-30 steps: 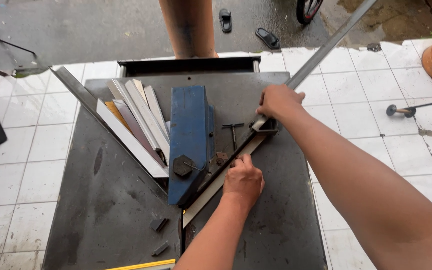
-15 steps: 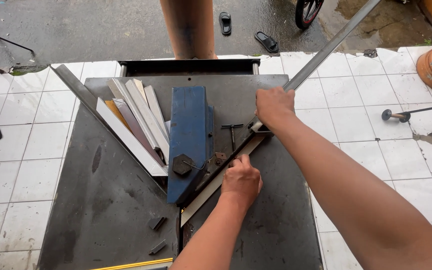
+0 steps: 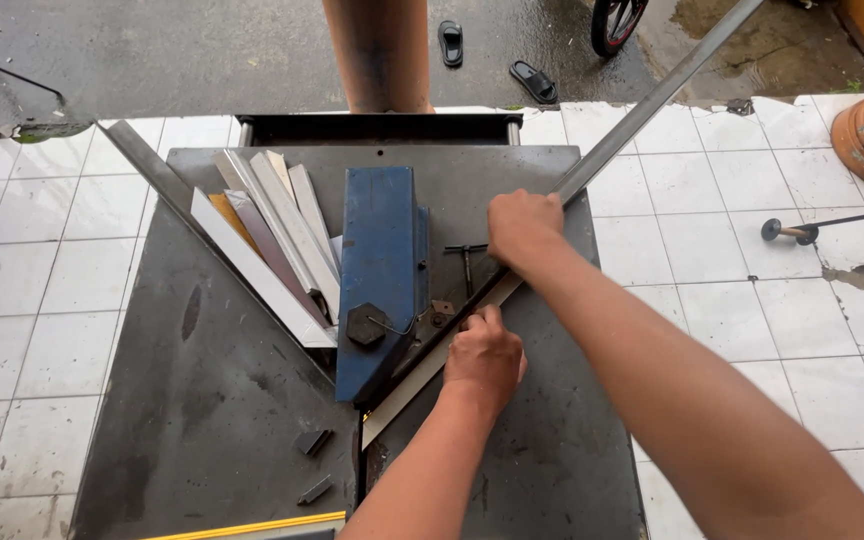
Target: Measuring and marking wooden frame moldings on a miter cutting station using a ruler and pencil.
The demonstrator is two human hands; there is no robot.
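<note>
— Where's the long metal strip [image 3: 592, 165] lying?
— It's running diagonally across the worktop [image 3: 202, 400]; your right hand [image 3: 522, 225] is gripping it, fingers wrapped tight, your left hand [image 3: 482, 355] pressing it down, curled.
— Counts?
— One strip, one blue housing [image 3: 380, 270], roughly five offcuts [image 3: 272, 240] leaning beside it.

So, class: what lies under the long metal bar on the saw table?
Under the long metal bar shows the dark saw table. The right hand and left hand press on the bar, covering it there; the blue housing hides its lower end.

Blue saw housing [image 3: 380, 270], dark grey table [image 3: 202, 400], white tiles [image 3: 712, 200].
</note>
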